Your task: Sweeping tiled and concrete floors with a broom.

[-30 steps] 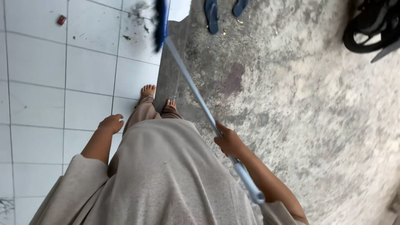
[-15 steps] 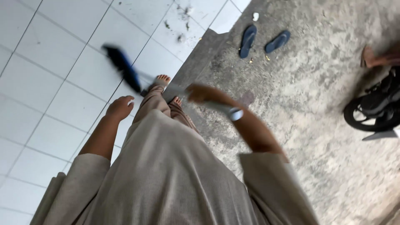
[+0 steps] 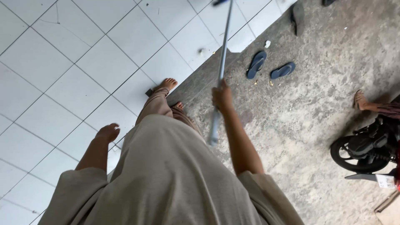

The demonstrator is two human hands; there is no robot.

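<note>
The right hand is gripping the broom handle with its fingers wrapped fully around it, partway up the shaft, while the left hand is hanging loose and empty beside the hip, fingers lightly curled. The handle is running from just below the grip up and away over the white tiled floor, and its head is reaching the top edge of the view, mostly cut off. It is looking like a thin, stiff, light pole, smooth enough to slip in 1 hand, so a grip near the middle is likely giving the best control. There is 1 broom, 2 blue flip-flops lying on the concrete, 1 dark sandal further off, and 1 motorbike standing at the right, with another person's foot near it.
</note>
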